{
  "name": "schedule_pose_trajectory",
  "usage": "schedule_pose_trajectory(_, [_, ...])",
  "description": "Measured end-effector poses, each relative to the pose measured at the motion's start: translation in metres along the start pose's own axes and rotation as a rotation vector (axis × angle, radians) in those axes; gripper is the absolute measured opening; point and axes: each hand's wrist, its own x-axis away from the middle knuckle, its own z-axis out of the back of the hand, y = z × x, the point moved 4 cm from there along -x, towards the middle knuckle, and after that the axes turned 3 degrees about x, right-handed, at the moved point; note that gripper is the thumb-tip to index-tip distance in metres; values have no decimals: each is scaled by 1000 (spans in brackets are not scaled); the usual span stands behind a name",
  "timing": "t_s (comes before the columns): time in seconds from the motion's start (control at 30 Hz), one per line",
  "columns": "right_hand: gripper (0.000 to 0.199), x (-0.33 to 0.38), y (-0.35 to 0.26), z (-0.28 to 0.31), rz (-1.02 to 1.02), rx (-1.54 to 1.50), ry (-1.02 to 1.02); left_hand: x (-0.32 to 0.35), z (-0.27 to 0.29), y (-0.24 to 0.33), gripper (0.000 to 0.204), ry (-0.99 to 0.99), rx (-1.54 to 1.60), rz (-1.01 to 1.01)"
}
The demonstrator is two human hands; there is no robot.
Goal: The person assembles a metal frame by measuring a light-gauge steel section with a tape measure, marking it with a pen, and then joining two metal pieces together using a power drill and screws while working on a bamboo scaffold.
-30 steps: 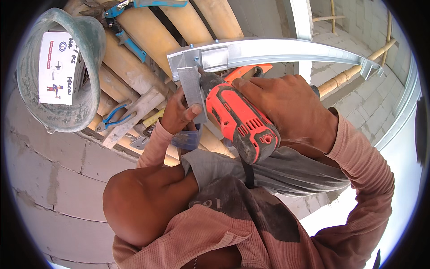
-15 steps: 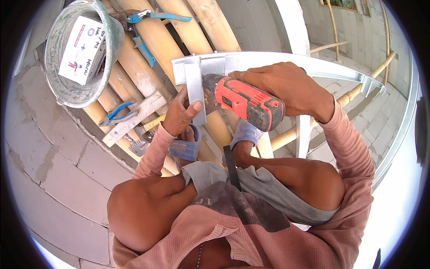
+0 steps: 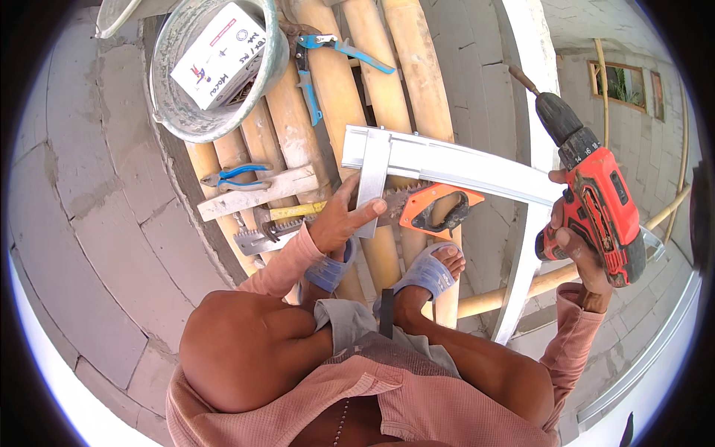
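Note:
My right hand (image 3: 585,253) is wrapped around a red and black cordless drill (image 3: 605,197), raised at the right with its long bit pointing up and to the left, apart from the metal. With my left hand (image 3: 344,220), I grip a short metal channel piece (image 3: 371,175) between thumb and fingers. This piece lies crosswise over the left end of a long silvery metal channel (image 3: 454,159), which runs off to the right behind the drill. Just under the long channel, a handsaw with an orange handle (image 3: 465,200) rests on the bamboo; part of its blade is hidden.
Bamboo poles (image 3: 335,89) form the platform under my sandalled feet. A bucket (image 3: 160,112) holding a white box (image 3: 220,56) stands at the far left. Near it lie blue-handled snips (image 3: 307,74), pliers (image 3: 242,173), a wood strip (image 3: 261,192) and a yellow-handled tool (image 3: 296,211).
My right hand has drawn the drill away from the metal pieces, rightward, and turned its bit upward. The saw handle has come into sight. My left hand keeps hold of the short piece.

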Motion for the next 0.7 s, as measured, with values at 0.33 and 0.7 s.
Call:
schedule_pose_trajectory(0.33, [56,-140,-156,-192,1241,810,-241,3,13,7,73,81,-97,-59])
schedule_pose_trajectory(0.7, [39,-260,-135,-375,1118,1255,-388,-3,24,-12,52,-1,-307,-225])
